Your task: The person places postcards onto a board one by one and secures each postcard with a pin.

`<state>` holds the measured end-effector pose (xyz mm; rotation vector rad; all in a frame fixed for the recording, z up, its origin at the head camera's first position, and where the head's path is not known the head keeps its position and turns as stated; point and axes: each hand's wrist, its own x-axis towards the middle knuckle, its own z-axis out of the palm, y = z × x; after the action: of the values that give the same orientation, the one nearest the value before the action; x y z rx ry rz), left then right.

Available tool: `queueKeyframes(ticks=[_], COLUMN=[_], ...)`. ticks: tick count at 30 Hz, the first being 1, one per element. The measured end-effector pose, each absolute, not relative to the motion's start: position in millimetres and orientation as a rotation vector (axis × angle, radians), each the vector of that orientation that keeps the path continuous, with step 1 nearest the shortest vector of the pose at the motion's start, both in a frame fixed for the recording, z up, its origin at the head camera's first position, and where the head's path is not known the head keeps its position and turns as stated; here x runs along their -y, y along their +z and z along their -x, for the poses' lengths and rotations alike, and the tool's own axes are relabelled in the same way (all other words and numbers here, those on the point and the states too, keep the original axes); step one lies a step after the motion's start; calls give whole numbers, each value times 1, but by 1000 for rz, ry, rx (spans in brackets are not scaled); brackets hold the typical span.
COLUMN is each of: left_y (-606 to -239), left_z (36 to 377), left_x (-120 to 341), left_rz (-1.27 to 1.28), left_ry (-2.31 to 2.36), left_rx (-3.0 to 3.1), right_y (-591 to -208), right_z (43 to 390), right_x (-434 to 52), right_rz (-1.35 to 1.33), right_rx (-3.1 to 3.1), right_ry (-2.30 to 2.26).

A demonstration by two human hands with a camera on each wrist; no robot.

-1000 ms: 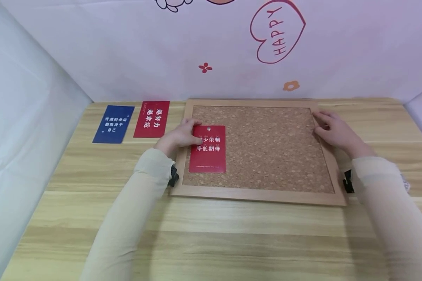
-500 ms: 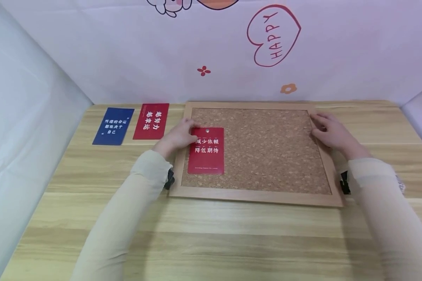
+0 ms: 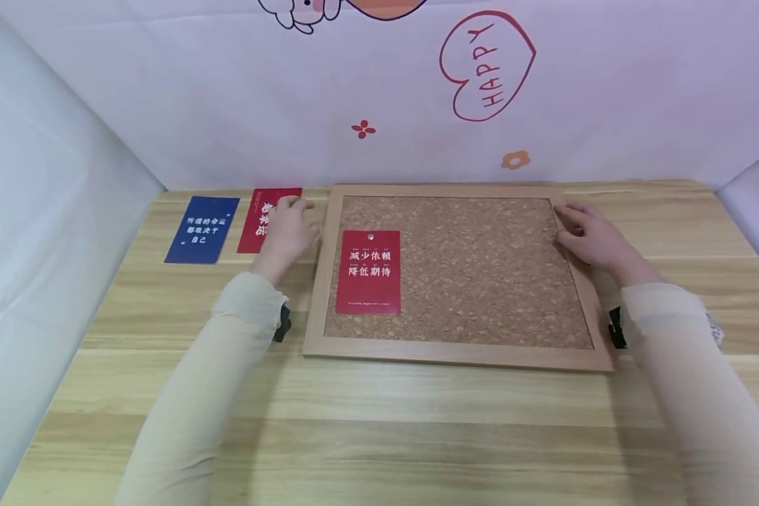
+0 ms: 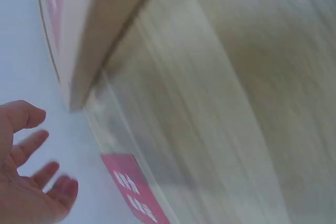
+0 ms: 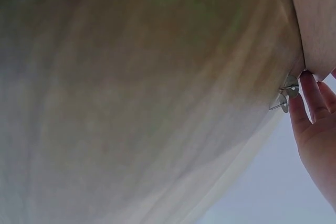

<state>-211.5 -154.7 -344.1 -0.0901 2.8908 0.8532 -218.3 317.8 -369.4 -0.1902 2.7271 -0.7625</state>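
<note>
A cork board (image 3: 468,274) with a wooden frame lies on the table. On its left part is a red card (image 3: 368,288) with white writing, a round thumbtack (image 3: 370,237) at its top. My left hand (image 3: 287,235) is off the board's left side, fingers spread, overlapping a second red card (image 3: 249,235) in the head view. Nothing shows between its fingers in the left wrist view. My right hand (image 3: 597,239) holds the frame's right edge. Two thumbtacks (image 5: 290,86) with their pins showing are close beside its fingers in the right wrist view.
A blue card (image 3: 202,228) with white writing lies at the table's far left. Behind the table hangs a white sheet (image 3: 228,91) with printed drawings, near the board's back edge. More white cloth (image 3: 50,176) borders the left side.
My left hand has let go of the pinned red card and moved left off the board, over the second red card. My right hand has stayed at the frame's right edge.
</note>
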Motion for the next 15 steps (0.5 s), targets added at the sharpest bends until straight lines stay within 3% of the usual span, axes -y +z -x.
queueKeyframes(ticks=[15], left_y=[-359], left_z=[207], left_x=[194], left_rz=[258], left_ry=[578], left_rx=[-2889], right_y=[-370], right_z=[218], right_x=[-318], right_rz=[191], right_rx=[-2739], right_ry=[-776])
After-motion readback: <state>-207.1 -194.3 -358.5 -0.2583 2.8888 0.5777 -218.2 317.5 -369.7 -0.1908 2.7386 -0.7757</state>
